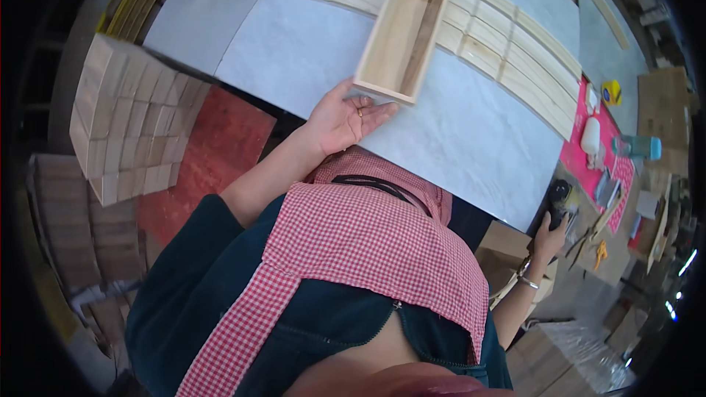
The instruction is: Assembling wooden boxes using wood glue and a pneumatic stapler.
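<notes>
A long, open-topped wooden box (401,37) stands over the pale table (463,132), its narrow near end toward me. My left hand (346,121) holds that end, palm turned up, the thumb by the left corner and the fingers along the lower edge. Off the table's right edge, my right hand (550,235) is closed round a dark tool with a rounded black end (561,195); its exact kind cannot be made out. Flat wooden strips (507,44) lie in rows behind and to the right of the box.
Stacked wooden boxes (132,117) stand at the left beside a red surface (213,147). A yellow crate (132,4) sits behind them. On the right side surface are a white bottle (590,134), a teal container (643,148), a yellow tape measure (611,92) and orange-handled scissors (601,253).
</notes>
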A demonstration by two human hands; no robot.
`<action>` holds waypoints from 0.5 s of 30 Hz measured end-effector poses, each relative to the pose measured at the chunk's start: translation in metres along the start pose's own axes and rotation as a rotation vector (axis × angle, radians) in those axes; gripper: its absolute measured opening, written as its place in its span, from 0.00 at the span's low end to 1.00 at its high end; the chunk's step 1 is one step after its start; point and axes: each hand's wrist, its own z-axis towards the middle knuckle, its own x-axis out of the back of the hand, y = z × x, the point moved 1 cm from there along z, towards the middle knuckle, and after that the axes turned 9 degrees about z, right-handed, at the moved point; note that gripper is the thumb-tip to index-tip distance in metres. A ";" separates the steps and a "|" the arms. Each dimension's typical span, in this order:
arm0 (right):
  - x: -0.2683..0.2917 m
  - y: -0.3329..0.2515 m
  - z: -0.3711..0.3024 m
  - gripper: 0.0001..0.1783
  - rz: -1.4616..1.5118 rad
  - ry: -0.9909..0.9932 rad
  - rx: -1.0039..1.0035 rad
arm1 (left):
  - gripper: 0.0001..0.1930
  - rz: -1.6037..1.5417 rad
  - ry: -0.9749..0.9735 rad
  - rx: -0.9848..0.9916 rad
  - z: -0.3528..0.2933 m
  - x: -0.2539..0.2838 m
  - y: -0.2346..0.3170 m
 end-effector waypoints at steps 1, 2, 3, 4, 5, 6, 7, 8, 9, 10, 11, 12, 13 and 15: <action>-0.001 0.000 0.001 0.36 0.014 -0.011 0.013 | 0.15 -0.002 0.011 -0.018 -0.003 0.006 0.001; -0.002 0.000 0.001 0.35 0.042 -0.015 0.010 | 0.15 0.092 0.025 -0.072 -0.009 0.013 0.002; 0.000 0.002 -0.002 0.35 0.061 -0.018 -0.001 | 0.14 0.186 0.037 -0.112 -0.013 0.021 0.003; 0.001 0.004 -0.004 0.34 0.077 -0.021 -0.013 | 0.13 0.279 0.049 -0.150 -0.018 0.028 0.004; 0.003 0.006 -0.006 0.34 0.093 -0.026 -0.025 | 0.13 0.373 0.062 -0.185 -0.021 0.033 0.004; 0.010 0.012 -0.010 0.34 0.077 -0.046 -0.031 | 0.12 0.526 0.111 -0.295 -0.031 0.024 0.006; 0.015 0.018 -0.007 0.34 0.098 -0.078 -0.031 | 0.11 0.681 0.157 -0.402 -0.036 0.011 0.012; 0.017 0.019 0.002 0.33 0.124 -0.094 -0.037 | 0.11 0.683 0.155 -0.385 -0.028 0.011 0.018; 0.016 0.019 0.009 0.33 0.150 -0.124 -0.040 | 0.11 0.846 0.207 -0.485 -0.023 0.014 0.021; 0.014 0.020 0.010 0.33 0.175 -0.152 -0.044 | 0.11 1.011 0.254 -0.583 -0.018 0.015 0.025; 0.016 0.022 0.005 0.33 0.157 -0.174 -0.054 | 0.10 1.032 0.254 -0.595 -0.017 0.007 0.027; 0.018 0.023 0.001 0.33 0.163 -0.182 -0.067 | 0.09 1.052 0.252 -0.607 -0.016 0.000 0.028; 0.014 0.018 0.004 0.33 0.180 -0.175 -0.074 | 0.09 1.051 0.253 -0.596 -0.008 0.001 0.031; 0.012 0.013 0.008 0.32 0.216 -0.163 -0.084 | 0.08 1.015 0.158 -0.634 0.000 0.003 0.033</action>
